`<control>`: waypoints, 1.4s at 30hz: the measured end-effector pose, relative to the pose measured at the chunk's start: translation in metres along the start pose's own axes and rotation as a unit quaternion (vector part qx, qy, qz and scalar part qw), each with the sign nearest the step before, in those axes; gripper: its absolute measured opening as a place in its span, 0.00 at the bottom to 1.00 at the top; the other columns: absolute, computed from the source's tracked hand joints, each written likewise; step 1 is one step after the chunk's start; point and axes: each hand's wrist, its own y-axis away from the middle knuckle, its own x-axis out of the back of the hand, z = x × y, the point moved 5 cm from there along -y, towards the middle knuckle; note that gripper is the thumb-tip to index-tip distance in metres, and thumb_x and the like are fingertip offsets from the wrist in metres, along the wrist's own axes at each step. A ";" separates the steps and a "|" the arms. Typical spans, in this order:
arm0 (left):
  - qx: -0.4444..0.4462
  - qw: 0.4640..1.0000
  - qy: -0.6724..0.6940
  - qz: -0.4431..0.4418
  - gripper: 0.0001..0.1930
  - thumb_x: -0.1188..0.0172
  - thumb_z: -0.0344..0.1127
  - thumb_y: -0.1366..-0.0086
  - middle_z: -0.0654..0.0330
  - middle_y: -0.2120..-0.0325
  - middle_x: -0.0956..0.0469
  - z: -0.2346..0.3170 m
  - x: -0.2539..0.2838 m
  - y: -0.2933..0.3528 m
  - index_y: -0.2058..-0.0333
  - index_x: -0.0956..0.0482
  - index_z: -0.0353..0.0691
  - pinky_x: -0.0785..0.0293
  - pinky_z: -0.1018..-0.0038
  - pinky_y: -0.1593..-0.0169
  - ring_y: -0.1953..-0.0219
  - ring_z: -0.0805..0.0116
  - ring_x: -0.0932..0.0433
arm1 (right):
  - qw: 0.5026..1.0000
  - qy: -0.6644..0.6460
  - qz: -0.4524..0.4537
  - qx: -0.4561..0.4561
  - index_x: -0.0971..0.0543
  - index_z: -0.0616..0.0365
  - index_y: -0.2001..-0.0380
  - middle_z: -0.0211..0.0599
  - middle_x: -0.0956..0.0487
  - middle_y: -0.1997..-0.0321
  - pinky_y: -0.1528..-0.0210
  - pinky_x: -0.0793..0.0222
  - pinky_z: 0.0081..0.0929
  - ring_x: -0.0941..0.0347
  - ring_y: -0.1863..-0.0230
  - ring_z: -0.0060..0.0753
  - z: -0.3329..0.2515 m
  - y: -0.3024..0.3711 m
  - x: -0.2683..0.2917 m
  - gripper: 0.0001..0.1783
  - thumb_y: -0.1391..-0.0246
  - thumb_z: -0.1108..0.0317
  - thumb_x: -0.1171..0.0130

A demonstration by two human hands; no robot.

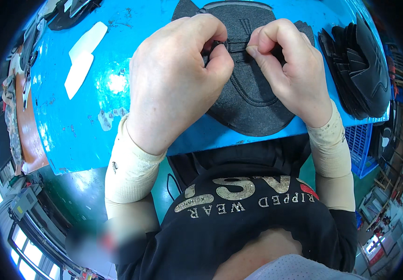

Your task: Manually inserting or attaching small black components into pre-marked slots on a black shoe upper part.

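Observation:
A dark grey felt-like piece [257, 122] with a rounded near edge and a curved braided line of stitching lies at the table's front edge. Over its left part, my left hand [178, 79] is closed, thumb and forefinger pinching something small and black that they mostly hide. My right hand [292, 70] is also closed, its thumb and forefinger tips pressed together at the end of thin black cords [238, 43]. These cords run nearly straight across the grey piece between both hands. More thin dark lines fan out on the piece just beyond them.
The blue table [89, 149] has worn patches. Two white cut pieces [80, 70] lie on its left side, with black pieces [73, 13] at the far left. A stack of black shaped pieces [358, 70] stands at the right. A blue plastic crate [362, 147] sits below the right edge.

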 end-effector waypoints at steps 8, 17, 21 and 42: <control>-0.088 0.994 -0.059 -0.030 0.09 0.40 0.23 0.51 0.60 0.75 0.22 0.012 -0.002 0.004 0.68 0.19 0.38 0.27 0.74 0.67 0.73 0.64 0.23 | 0.997 0.062 -0.009 0.033 0.31 0.56 0.73 0.30 0.22 0.71 0.61 0.35 0.25 0.25 0.68 0.32 -0.004 -0.002 0.000 0.11 0.55 0.79 0.38; -0.096 0.975 -0.183 -0.088 0.11 0.38 0.27 0.53 0.64 0.73 0.25 0.020 -0.009 0.009 0.67 0.17 0.43 0.29 0.70 0.64 0.69 0.64 0.25 | 0.994 0.065 0.078 0.032 0.19 0.57 0.66 0.35 0.22 0.64 0.56 0.32 0.28 0.26 0.63 0.37 0.001 0.004 0.026 0.13 0.58 0.81 0.40; -0.100 0.976 -0.174 -0.081 0.11 0.38 0.27 0.52 0.64 0.73 0.25 0.020 -0.009 0.008 0.67 0.17 0.43 0.29 0.70 0.64 0.69 0.64 0.25 | 0.987 0.142 0.017 0.067 0.17 0.55 0.70 0.29 0.21 0.63 0.55 0.33 0.30 0.28 0.58 0.36 -0.010 0.005 0.012 0.14 0.64 0.81 0.42; -0.124 0.988 -0.060 -0.066 0.09 0.42 0.23 0.53 0.59 0.76 0.23 0.016 0.006 0.010 0.71 0.18 0.38 0.28 0.69 0.67 0.73 0.60 0.25 | 0.989 0.097 0.089 0.070 0.17 0.58 0.70 0.34 0.21 0.60 0.53 0.31 0.29 0.28 0.55 0.38 0.001 0.022 0.010 0.17 0.62 0.87 0.48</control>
